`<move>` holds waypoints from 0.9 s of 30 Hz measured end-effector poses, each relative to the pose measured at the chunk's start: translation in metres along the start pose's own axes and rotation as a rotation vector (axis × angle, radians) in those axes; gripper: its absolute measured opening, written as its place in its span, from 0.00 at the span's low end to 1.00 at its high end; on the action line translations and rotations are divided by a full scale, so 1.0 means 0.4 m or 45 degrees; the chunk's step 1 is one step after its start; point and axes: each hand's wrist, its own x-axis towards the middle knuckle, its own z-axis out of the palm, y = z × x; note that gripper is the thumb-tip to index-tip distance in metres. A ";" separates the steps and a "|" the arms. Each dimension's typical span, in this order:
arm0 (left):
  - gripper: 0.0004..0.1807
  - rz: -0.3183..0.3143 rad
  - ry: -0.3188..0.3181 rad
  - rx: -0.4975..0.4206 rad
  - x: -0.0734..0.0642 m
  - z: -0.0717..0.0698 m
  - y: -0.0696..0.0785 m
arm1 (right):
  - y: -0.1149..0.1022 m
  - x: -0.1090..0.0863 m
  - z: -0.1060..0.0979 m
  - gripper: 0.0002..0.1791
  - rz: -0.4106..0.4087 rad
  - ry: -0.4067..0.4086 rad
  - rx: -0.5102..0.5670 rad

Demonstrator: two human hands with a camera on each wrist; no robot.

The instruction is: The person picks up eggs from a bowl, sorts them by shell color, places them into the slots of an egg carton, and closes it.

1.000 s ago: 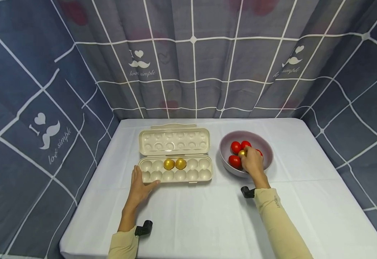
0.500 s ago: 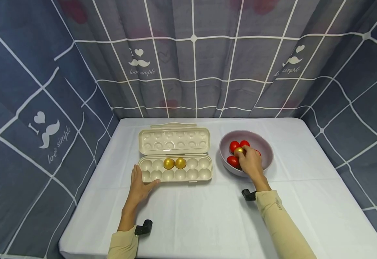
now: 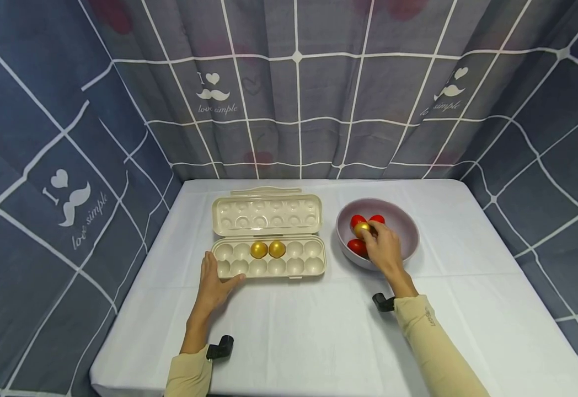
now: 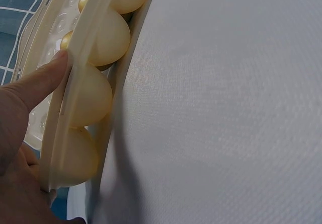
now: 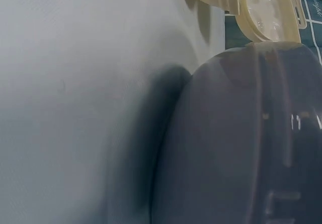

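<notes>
A cream plastic egg carton (image 3: 295, 268) lies with its lid (image 3: 267, 215) folded back. Two golden eggs (image 3: 267, 250) sit side by side in its far row. My left hand (image 3: 213, 289) rests at the carton's near left corner, thumb along the front edge and fingers by the left end; the thumb (image 4: 43, 80) touches the rim in the left wrist view. Over a mauve bowl (image 3: 410, 237), my right hand (image 3: 385, 248) pinches another golden egg (image 3: 361, 229). Several red eggs (image 3: 357, 247) lie in the bowl, partly hidden by this hand. The right wrist view shows only the bowl's outside wall (image 5: 211, 148).
A white cloth (image 3: 309, 331) covers the table. Dark grey curtains with white lines (image 3: 279, 143) hang behind it and at both sides. The bowl stands just right of the carton, with a narrow strip of cloth between them.
My right hand has drawn the golden egg up and to the left within the bowl, away from the red eggs. The red eggs have shifted slightly. My left hand and the carton stay in place.
</notes>
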 end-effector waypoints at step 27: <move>0.65 0.000 -0.018 0.006 0.000 0.000 -0.002 | -0.128 -0.034 0.114 0.14 -0.379 0.203 0.552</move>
